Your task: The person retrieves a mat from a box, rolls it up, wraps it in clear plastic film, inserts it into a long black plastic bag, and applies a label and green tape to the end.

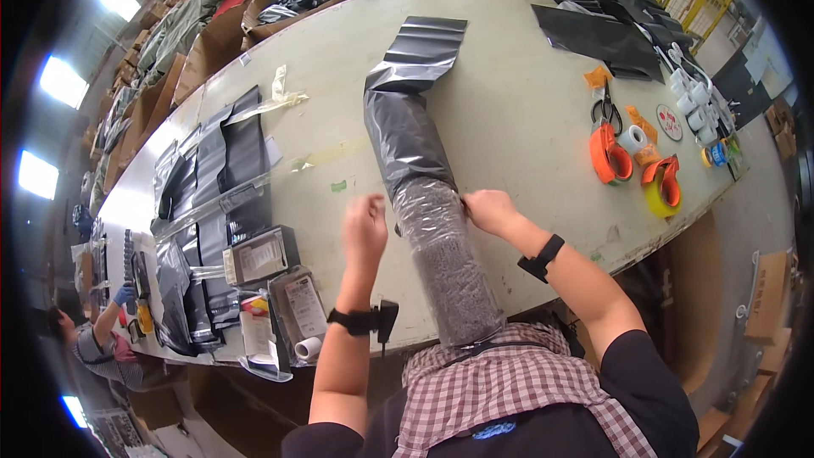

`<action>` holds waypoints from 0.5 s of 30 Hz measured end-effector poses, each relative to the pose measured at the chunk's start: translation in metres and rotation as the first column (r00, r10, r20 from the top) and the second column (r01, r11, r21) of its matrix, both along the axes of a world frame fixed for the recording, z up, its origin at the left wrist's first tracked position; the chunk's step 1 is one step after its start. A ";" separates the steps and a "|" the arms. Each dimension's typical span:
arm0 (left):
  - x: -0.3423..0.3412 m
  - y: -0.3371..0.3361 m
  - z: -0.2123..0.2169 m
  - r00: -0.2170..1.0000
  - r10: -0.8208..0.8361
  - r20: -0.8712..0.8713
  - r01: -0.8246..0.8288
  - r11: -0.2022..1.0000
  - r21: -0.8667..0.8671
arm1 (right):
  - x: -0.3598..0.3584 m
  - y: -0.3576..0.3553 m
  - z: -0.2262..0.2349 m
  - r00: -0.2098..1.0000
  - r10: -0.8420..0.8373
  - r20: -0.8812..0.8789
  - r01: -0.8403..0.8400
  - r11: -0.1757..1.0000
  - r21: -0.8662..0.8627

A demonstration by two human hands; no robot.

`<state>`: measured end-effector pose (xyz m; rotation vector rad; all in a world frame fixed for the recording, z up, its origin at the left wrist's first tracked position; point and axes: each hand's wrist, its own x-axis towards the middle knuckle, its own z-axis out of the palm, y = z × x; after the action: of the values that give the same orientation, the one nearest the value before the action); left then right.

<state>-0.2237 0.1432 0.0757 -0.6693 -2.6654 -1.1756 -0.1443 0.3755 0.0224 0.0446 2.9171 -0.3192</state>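
A long roll wrapped in bubble wrap (458, 288) lies on the table, its near end against my checked apron. Its far part is inside a black plastic mailing bag (407, 131), whose flat far end is folded aside. My right hand (492, 210) pinches the bag's near edge on the right side of the roll. To the left of the roll, a little apart from it, my left hand (365, 222) is raised with curled fingers, slightly blurred, and nothing shows in it. Both wrists wear black bands.
Black bags (242, 161) and label boxes (259, 256) lie on the left. Orange tape dispensers (610, 154), scissors (605, 110) and white rolls (695, 102) sit at right, with more black bags (593, 34) behind. Another person (106, 339) works at the far left.
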 end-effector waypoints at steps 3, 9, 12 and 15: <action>-0.022 0.021 0.016 0.990 -0.099 -0.105 0.119 0.970 0.214 | -0.008 -0.011 0.014 0.923 -0.158 -0.351 0.114 0.983 -0.141; -0.037 0.037 -0.016 0.970 -0.092 0.223 0.078 0.994 0.072 | -0.044 -0.027 0.049 0.695 -0.059 -0.716 -0.293 0.887 -0.357; -0.036 0.047 -0.018 0.972 0.018 0.235 -0.004 0.998 -0.057 | -0.059 -0.019 0.046 0.731 0.056 -0.680 -0.280 0.934 -0.224; -0.035 0.054 -0.019 0.936 0.106 0.337 -0.079 0.993 -0.092 | -0.067 -0.016 0.049 0.778 0.181 -0.602 -0.274 0.959 -0.066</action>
<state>-0.2587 0.1975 0.0562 -0.3702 -3.0015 -1.2697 -0.2116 0.3594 0.0712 -0.5291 3.4427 -0.6058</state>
